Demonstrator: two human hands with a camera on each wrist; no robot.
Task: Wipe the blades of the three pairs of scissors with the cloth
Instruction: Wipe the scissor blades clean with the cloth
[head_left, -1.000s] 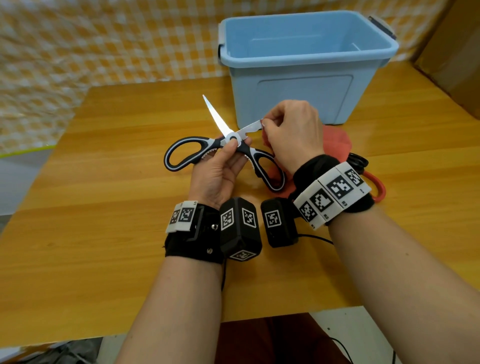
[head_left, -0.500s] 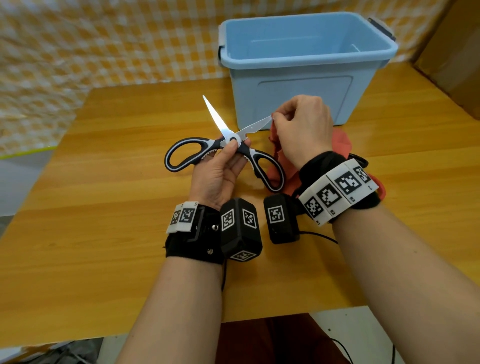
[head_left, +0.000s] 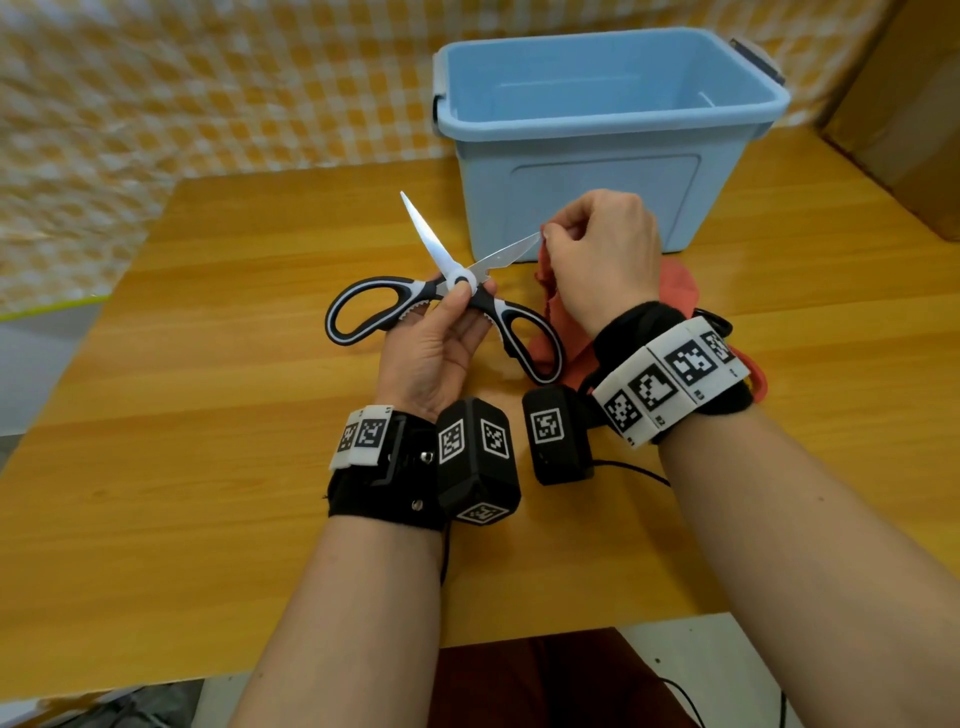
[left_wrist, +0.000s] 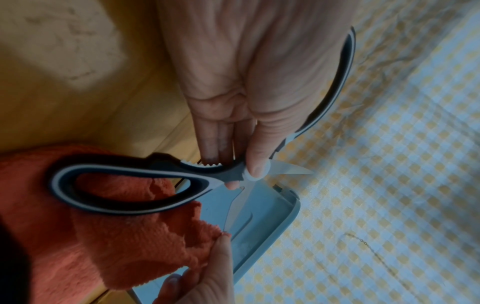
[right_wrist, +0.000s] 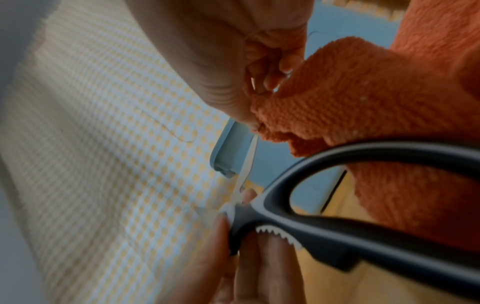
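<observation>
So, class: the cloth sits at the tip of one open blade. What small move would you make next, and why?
Probably bring the cloth over to the other blade and wipe from pivot to tip. The right hand pinches the cloth at the very tip of the right-pointing blade, so that stroke looks finished, while the left hand holds the scissors open at the pivot.

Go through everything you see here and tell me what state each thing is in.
scissors: blades spread open, held off the table
cloth: bunched at the right-hand blade's tip
left hand: pinches the scissors at the pivot
right hand: grips the cloth
bin: lidless, upright
</observation>
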